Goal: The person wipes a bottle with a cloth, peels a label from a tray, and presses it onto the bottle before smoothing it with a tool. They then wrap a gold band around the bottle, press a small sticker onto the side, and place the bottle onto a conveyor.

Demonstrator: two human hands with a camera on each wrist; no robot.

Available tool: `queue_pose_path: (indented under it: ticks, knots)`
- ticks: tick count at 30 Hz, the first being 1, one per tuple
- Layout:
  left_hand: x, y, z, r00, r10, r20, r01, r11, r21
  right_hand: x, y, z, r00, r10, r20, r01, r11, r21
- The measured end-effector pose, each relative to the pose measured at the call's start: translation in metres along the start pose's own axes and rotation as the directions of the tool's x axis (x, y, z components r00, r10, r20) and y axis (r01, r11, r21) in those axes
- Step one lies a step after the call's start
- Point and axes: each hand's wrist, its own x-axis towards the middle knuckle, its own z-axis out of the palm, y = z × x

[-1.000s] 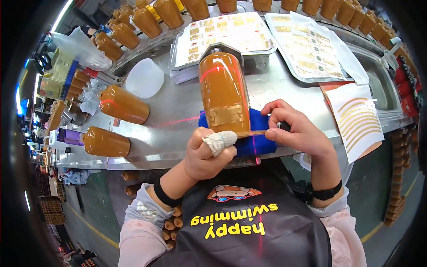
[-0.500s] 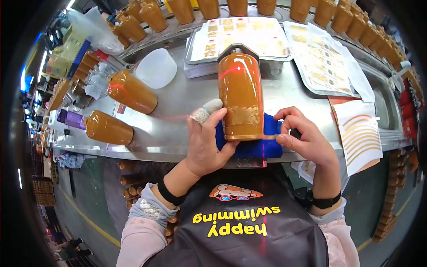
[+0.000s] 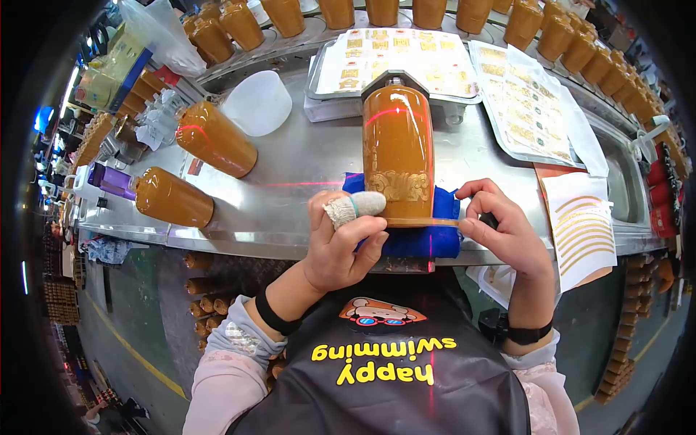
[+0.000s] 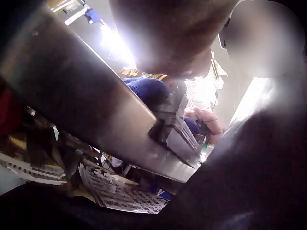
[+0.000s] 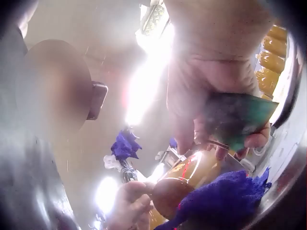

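An amber bottle (image 3: pixel 397 145) with a raised gold pattern lies with its neck in a dark holder (image 3: pixel 395 77) and its base over a blue cloth (image 3: pixel 444 245). My left hand (image 3: pixel 339 243), one finger in a knitted cover (image 3: pixel 355 209), touches the base's left edge with bent fingers. A thin gold-brown strip (image 3: pixel 435 222) runs along the base out to the right, where my right hand (image 3: pixel 504 233) pinches its end. In the right wrist view a dark green flat piece (image 5: pixel 240 120) lies against that hand's fingers; the left fingertips (image 5: pixel 139 189) meet the base rim.
Two amber bottles (image 3: pixel 217 139) (image 3: pixel 174 197) and a white bowl (image 3: pixel 257 104) are on the left. Trays of decal sheets (image 3: pixel 399 61) (image 3: pixel 525 109) lie behind. A sheet of curved gold strips (image 3: pixel 586 228) hangs over the right edge. More bottles (image 3: pixel 337 13) line the back.
The bottle's pattern has turned to face up nearer the middle. My left fingers spread along its side half a second ago, and now bend over its lower left edge. The right hand still pinches the strip.
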Motion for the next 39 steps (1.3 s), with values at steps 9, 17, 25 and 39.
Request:
queue_pose_path:
  ticks: [9, 17, 25, 39]
  knots:
    - [0.027, 0.005, -0.006, 0.973, -0.184, 0.141, 0.136, 0.946, 0.294, 0.001, 0.024, 0.005, 0.982, -0.058, -0.179, -0.022, 0.909, -0.416]
    - [0.028, 0.006, -0.005, 0.96, -0.242, 0.142, 0.203, 0.949, 0.24, 0.009, 0.003, 0.042, 0.966, -0.221, -0.137, 0.151, 0.905, -0.397]
    - [0.014, 0.0, 0.004, 0.927, -0.353, 0.123, 0.34, 0.933, 0.12, 0.004, -0.007, 0.03, 0.992, -0.111, -0.063, 0.101, 0.986, -0.135]
    - [0.024, -0.011, -0.012, 0.901, -0.349, 0.258, 0.41, 0.879, -0.245, -0.004, -0.042, 0.01, 0.984, -0.161, 0.075, 0.156, 0.985, 0.069]
